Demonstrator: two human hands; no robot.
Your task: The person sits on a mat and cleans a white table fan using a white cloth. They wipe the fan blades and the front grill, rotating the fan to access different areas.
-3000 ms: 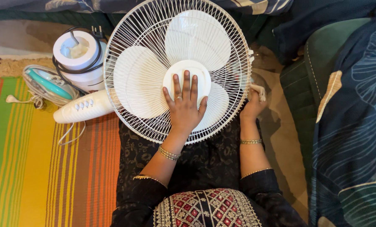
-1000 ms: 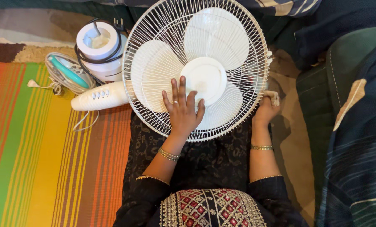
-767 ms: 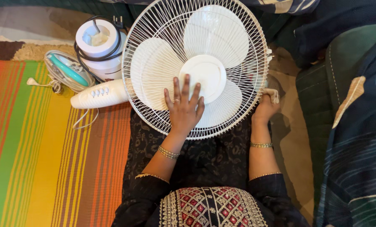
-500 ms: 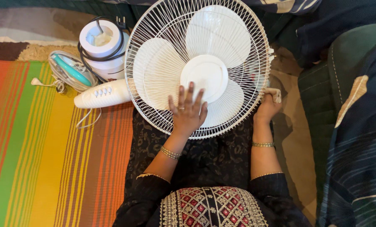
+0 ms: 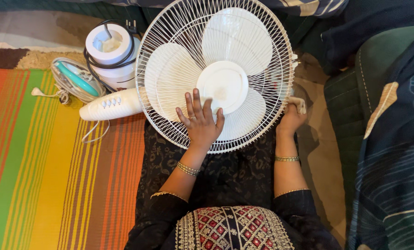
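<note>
A white fan lies face up across my lap, its round wire grille (image 5: 170,28) over three white blades and a round hub (image 5: 225,85). My left hand (image 5: 198,121) rests flat on the lower grille, fingers spread, just below and left of the hub. My right hand (image 5: 291,119) is at the grille's right rim, closed on a small pale cloth (image 5: 299,103). The fan's white neck with push buttons (image 5: 110,104) sticks out to the left.
A white round fan base (image 5: 108,51) wrapped in black cord stands at the upper left, beside a teal and clear lid-like object (image 5: 75,79). A striped mat (image 5: 44,176) covers the floor on the left. Dark green cushions and patterned blue fabric (image 5: 392,139) fill the right.
My left hand slid from the hub down and left onto the lower grille and keeps shifting there. My right hand stays at the right rim with the cloth.
</note>
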